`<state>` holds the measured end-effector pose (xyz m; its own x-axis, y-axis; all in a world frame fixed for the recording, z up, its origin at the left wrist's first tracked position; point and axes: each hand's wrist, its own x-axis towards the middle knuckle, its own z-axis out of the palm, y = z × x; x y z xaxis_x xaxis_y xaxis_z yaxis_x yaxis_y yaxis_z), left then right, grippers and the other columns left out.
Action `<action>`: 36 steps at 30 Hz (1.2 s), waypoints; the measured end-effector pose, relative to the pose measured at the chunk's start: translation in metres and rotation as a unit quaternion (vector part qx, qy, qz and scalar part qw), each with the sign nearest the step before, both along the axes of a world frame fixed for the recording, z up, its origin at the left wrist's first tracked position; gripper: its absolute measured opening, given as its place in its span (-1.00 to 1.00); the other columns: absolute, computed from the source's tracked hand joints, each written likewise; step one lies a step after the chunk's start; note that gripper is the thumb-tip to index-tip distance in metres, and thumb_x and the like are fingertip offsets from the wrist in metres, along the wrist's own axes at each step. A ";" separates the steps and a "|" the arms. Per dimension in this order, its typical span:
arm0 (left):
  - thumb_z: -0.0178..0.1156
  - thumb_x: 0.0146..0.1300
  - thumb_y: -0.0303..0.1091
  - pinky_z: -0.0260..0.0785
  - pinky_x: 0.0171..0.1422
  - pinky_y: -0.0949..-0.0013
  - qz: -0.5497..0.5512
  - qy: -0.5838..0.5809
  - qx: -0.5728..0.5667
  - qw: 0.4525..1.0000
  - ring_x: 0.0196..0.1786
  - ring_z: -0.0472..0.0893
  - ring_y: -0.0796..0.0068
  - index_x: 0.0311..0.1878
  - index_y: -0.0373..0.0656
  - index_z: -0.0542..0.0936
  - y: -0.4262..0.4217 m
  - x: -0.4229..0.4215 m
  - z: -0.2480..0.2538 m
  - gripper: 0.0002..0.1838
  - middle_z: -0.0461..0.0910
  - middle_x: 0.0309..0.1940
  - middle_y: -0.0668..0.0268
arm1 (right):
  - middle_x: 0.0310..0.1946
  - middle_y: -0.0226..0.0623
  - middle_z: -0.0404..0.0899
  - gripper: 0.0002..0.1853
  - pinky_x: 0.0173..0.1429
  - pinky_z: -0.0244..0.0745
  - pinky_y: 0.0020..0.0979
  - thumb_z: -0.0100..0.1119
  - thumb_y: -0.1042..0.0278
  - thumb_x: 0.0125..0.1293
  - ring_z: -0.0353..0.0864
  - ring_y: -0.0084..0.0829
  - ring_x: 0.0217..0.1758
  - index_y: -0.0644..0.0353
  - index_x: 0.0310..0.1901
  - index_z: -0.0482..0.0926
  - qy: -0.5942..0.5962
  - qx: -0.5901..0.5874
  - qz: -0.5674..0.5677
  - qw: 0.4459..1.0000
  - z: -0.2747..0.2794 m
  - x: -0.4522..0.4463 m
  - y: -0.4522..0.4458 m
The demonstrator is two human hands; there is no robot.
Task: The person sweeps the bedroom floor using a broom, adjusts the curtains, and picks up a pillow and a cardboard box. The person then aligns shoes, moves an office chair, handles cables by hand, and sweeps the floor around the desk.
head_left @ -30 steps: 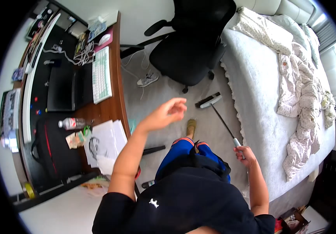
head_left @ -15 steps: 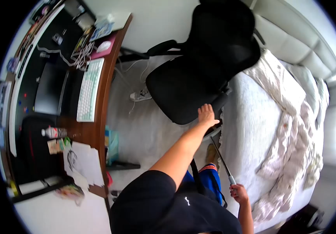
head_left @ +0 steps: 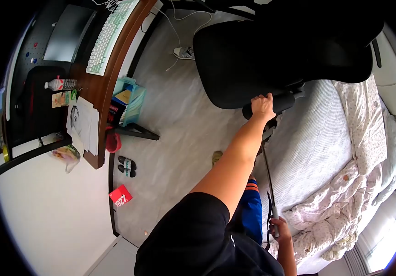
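My left hand (head_left: 263,106) is closed over the armrest (head_left: 284,102) of a black office chair (head_left: 239,64). In my right hand (head_left: 281,229), low beside the bed, is the grey handle of a thin metal pole (head_left: 268,175). The pole slants up and away from me, and its far end is hard to make out under the armrest, beside the bed. A dark strap hangs close to the handle. My outstretched left arm passes over the floor near one shoe (head_left: 217,158).
The bed (head_left: 313,133) with a rumpled floral quilt (head_left: 359,124) borders the right. At left stands a desk (head_left: 115,69) with a keyboard (head_left: 110,39), bottle (head_left: 61,84) and papers (head_left: 84,124). Slippers (head_left: 127,166), a red box (head_left: 120,196), a teal bin (head_left: 131,101) and cables (head_left: 172,27) are on the floor.
My left hand has gone from reaching with spread fingers to closing on the chair's armrest. The view has shifted, showing slippers and a red box. My right hand still holds the pole.
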<state>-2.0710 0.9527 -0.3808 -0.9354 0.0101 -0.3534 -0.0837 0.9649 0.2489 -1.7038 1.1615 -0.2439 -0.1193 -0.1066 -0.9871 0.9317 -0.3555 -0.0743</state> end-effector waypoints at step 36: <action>-0.05 0.22 -0.07 0.02 0.30 0.35 0.234 -0.025 0.887 0.398 0.20 0.24 0.33 0.20 -0.17 0.23 -0.274 0.251 0.259 -0.46 0.23 0.19 0.31 | -0.70 -0.35 0.30 -0.94 -0.72 0.20 -0.54 0.03 0.63 0.01 0.30 -0.59 -0.72 0.36 -0.46 0.36 0.130 -0.017 0.011 0.991 0.006 -0.056 -0.106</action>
<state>-1.8203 0.6787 -0.1215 -0.9738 0.1135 -0.1973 -0.1984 -0.8482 0.4912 -1.7596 1.0556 -0.2378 -0.3660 -0.1453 -0.9192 0.8905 -0.3416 -0.3006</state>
